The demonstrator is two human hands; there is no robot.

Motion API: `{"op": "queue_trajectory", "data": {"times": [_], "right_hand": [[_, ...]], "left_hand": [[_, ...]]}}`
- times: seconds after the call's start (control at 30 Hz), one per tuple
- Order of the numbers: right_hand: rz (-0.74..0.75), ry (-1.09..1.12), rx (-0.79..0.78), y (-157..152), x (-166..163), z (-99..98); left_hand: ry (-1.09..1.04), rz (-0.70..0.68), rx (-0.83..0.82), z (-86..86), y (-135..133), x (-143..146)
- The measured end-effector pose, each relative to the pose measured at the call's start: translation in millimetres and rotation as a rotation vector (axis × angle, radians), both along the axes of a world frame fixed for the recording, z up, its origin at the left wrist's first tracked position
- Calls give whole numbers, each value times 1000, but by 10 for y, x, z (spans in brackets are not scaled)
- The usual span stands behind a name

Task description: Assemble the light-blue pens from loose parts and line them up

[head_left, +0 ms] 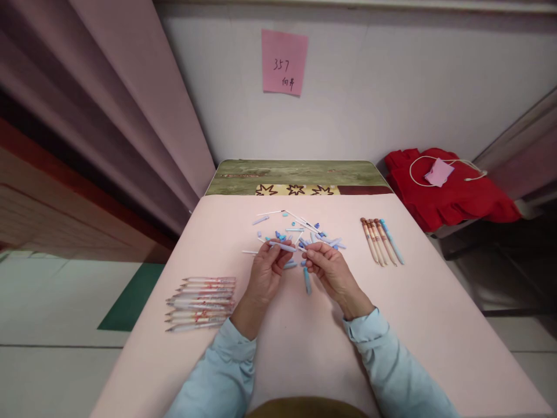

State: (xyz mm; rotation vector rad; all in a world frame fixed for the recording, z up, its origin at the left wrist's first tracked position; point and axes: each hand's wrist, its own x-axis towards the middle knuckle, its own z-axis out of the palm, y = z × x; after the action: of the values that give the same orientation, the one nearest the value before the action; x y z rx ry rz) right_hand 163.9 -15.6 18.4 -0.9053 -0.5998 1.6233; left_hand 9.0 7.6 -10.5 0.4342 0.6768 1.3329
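Note:
My left hand (266,270) pinches a pale lavender pen barrel (284,247), which points rightward. Close beside its tip, my right hand (328,268) is closed on a thin white pen refill (301,249); whether refill and barrel touch, I cannot tell. Around and beyond both hands lie loose pen parts: a light blue barrel (307,281) below them, a lavender barrel piece (261,220), thin white refills (300,223) and small blue caps (317,226). My hands hide some of the pile.
Several white pens with red prints (202,302) lie in a row at the left. Brown-topped cream pens (378,241) and one blue pen (392,242) lie at the right. The pink-covered table (296,360) meets a green patterned surface (296,171); a red cloth (452,200) is beyond.

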Motion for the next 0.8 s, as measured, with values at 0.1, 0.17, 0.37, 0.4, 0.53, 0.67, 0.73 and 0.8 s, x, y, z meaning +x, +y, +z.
{"op": "queue_trajectory", "data": {"times": [0.1,0.17,0.37,0.4,0.53,0.67,0.73,0.8], "right_hand": [[25,-39,38,-12,-8,-5],[40,-56,43,-15,-8,-13],[-16,-86,78,0,22,-11],[-28,-90,86,3,26,-7],[-92,-163,118,28,71,-13],[-332,-335,181,110,262,-71],[-471,-388,188,164,395,-112],[-549,-403,155,207,506,-149]], "left_hand": [[2,-18,-6,24,-18,15],[9,-31,-1,34,-22,16],[57,-60,76,49,-61,25],[73,-81,97,57,-73,29],[138,-234,153,99,-102,19],[248,-228,181,106,-80,-40],[368,-245,220,85,-78,-53],[534,-336,285,54,-99,-38]]}}
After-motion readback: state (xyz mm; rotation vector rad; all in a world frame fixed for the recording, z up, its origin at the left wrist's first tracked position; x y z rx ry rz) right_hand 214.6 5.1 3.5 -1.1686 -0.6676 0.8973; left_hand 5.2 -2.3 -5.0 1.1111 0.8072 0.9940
